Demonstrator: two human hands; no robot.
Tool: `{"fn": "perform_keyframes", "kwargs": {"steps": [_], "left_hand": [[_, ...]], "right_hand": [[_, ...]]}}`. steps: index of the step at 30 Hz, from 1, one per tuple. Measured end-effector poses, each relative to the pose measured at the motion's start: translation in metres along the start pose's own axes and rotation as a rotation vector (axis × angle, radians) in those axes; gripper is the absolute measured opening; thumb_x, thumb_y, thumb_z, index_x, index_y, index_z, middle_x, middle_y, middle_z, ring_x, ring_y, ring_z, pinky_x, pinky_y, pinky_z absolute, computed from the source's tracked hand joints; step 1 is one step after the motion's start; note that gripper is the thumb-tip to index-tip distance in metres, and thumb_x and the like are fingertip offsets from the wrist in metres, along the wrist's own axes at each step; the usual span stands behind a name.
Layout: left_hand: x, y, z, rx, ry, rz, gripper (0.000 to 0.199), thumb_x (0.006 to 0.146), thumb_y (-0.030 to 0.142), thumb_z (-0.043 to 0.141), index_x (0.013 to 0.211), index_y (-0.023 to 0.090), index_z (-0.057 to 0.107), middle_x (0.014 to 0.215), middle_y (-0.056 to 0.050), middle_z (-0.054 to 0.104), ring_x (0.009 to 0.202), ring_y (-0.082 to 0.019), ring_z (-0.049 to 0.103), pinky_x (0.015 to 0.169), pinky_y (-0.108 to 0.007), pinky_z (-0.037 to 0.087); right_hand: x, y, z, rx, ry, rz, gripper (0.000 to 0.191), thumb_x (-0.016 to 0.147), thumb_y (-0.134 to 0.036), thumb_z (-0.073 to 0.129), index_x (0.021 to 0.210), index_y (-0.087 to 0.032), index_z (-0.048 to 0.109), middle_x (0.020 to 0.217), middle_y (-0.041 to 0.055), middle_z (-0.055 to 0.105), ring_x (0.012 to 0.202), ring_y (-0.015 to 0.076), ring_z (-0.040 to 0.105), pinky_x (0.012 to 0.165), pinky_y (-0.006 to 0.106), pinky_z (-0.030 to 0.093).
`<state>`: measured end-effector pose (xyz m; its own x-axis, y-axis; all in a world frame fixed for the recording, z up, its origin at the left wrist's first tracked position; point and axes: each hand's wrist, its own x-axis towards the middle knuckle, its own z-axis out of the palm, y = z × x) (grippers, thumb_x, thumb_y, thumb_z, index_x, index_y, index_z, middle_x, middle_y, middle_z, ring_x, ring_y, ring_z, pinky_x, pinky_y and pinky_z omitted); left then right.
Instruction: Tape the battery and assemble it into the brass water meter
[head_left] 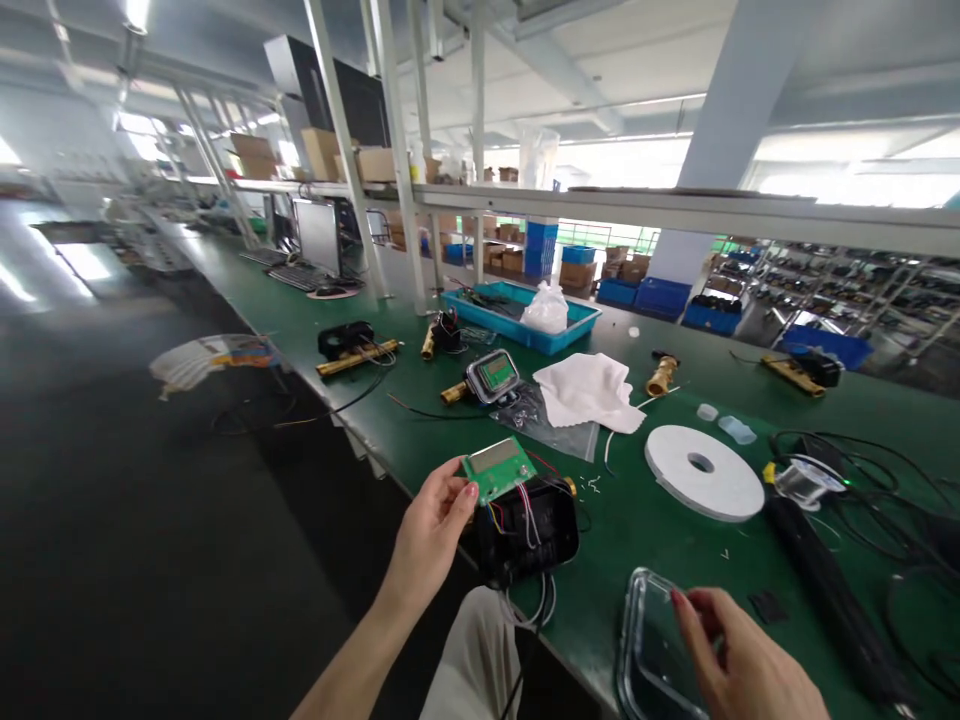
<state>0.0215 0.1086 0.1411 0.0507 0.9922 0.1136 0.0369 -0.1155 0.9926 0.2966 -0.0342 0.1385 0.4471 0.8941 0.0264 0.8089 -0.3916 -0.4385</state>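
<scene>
My left hand (435, 520) pinches the left edge of a green circuit board (501, 470) with a grey display. Thin coloured wires run from the board into an open black housing (529, 535), which sits at the table's front edge just below it. At the lower right, my right hand (739, 640) has its thumb and fingers closed on the right side of a clear rectangular cover (660, 650) over the tabletop. Behind the housing lie a clear plastic bag (551, 420) and a meter with a lit green board (495, 375).
A white tape roll (709, 472), a solder spool (810, 482) and a long black tool (832, 600) lie to the right on the green table (600, 540). Farther back are a white cloth (589, 390), a blue tray (551, 338) and brass fittings (661, 376). Cables bunch at far right.
</scene>
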Motion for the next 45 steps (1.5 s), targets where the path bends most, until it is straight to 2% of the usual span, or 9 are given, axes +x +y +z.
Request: {"fn": "perform_keyframes", "kwargs": {"steps": [5, 8, 11, 15, 18, 21, 30, 36, 45], "left_hand": [[0.007, 0.017, 0.008, 0.026, -0.118, 0.043, 0.046, 0.084, 0.036, 0.054, 0.125, 0.02, 0.046, 0.083, 0.0, 0.058, 0.073, -0.013, 0.054, 0.066, -0.023, 0.044], [0.003, 0.027, 0.013, 0.07, -0.178, 0.084, 0.038, 0.087, 0.031, 0.05, 0.123, 0.02, 0.048, 0.082, 0.001, 0.055, 0.074, -0.012, 0.052, 0.068, -0.023, 0.043], [-0.005, 0.032, 0.016, 0.094, -0.217, 0.101, 0.036, 0.088, 0.03, 0.048, 0.123, 0.021, 0.048, 0.085, 0.001, 0.055, 0.079, -0.013, 0.054, 0.075, -0.024, 0.045], [-0.015, 0.032, 0.019, 0.108, -0.252, 0.108, 0.037, 0.09, 0.031, 0.046, 0.126, 0.023, 0.042, 0.095, -0.002, 0.058, 0.084, -0.014, 0.057, 0.08, -0.027, 0.046], [-0.018, 0.032, 0.023, 0.106, -0.269, 0.097, 0.039, 0.09, 0.03, 0.047, 0.127, 0.025, 0.038, 0.104, -0.003, 0.06, 0.08, -0.013, 0.059, 0.076, -0.026, 0.048], [-0.019, 0.032, 0.027, 0.082, -0.265, 0.069, 0.041, 0.09, 0.029, 0.047, 0.128, 0.026, 0.034, 0.094, 0.0, 0.062, 0.074, -0.012, 0.059, 0.071, -0.024, 0.048], [-0.021, 0.038, 0.03, 0.139, -0.283, 0.07, 0.033, 0.09, 0.028, 0.047, 0.123, 0.025, 0.041, 0.088, 0.001, 0.063, 0.076, -0.013, 0.059, 0.07, -0.023, 0.046], [-0.024, 0.036, 0.034, 0.027, -0.281, 0.054, 0.034, 0.09, 0.029, 0.046, 0.124, 0.025, 0.042, 0.106, -0.002, 0.065, 0.082, -0.014, 0.062, 0.074, -0.024, 0.048], [-0.025, 0.033, 0.035, -0.021, -0.286, 0.03, 0.034, 0.091, 0.032, 0.047, 0.123, 0.024, 0.04, 0.11, -0.004, 0.064, 0.081, -0.013, 0.062, 0.073, -0.023, 0.049]], "right_hand": [[0.013, -0.065, 0.008, 0.215, 0.248, -0.379, 0.028, 0.088, -0.046, 0.044, 0.085, -0.025, 0.063, 0.077, 0.0002, 0.066, 0.06, 0.0123, 0.062, 0.053, 0.021, 0.049], [0.023, -0.099, 0.009, 0.333, 0.34, -0.432, 0.022, 0.089, -0.036, 0.045, 0.088, -0.023, 0.062, 0.085, 0.0022, 0.067, 0.067, 0.0121, 0.062, 0.058, 0.021, 0.05], [0.035, -0.118, 0.012, 0.433, 0.37, -0.439, 0.021, 0.089, -0.031, 0.048, 0.097, -0.021, 0.064, 0.091, 0.0042, 0.069, 0.069, 0.0123, 0.064, 0.059, 0.021, 0.051], [0.042, -0.12, 0.02, 0.449, 0.379, -0.461, 0.022, 0.088, -0.03, 0.049, 0.1, -0.02, 0.066, 0.094, 0.0043, 0.071, 0.076, 0.0134, 0.067, 0.065, 0.022, 0.053], [0.041, -0.118, 0.024, 0.431, 0.408, -0.491, 0.022, 0.089, -0.028, 0.049, 0.1, -0.021, 0.067, 0.094, 0.0035, 0.071, 0.081, 0.0131, 0.067, 0.068, 0.021, 0.053], [0.04, -0.119, 0.026, 0.407, 0.427, -0.506, 0.023, 0.089, -0.027, 0.049, 0.101, -0.021, 0.067, 0.095, 0.0035, 0.07, 0.082, 0.0126, 0.067, 0.069, 0.02, 0.053], [0.039, -0.121, 0.025, 0.304, 0.493, -0.535, 0.025, 0.09, -0.028, 0.048, 0.103, -0.022, 0.068, 0.092, 0.0032, 0.069, 0.078, 0.0119, 0.066, 0.066, 0.019, 0.05], [0.036, -0.122, 0.027, 0.292, 0.569, -0.571, 0.025, 0.091, -0.026, 0.047, 0.101, -0.019, 0.068, 0.09, 0.0032, 0.07, 0.077, 0.01, 0.067, 0.068, 0.016, 0.05], [0.033, -0.119, 0.032, 0.28, 0.597, -0.579, 0.023, 0.09, -0.021, 0.049, 0.1, -0.02, 0.069, 0.091, 0.003, 0.071, 0.079, 0.0107, 0.067, 0.07, 0.017, 0.051]]}}
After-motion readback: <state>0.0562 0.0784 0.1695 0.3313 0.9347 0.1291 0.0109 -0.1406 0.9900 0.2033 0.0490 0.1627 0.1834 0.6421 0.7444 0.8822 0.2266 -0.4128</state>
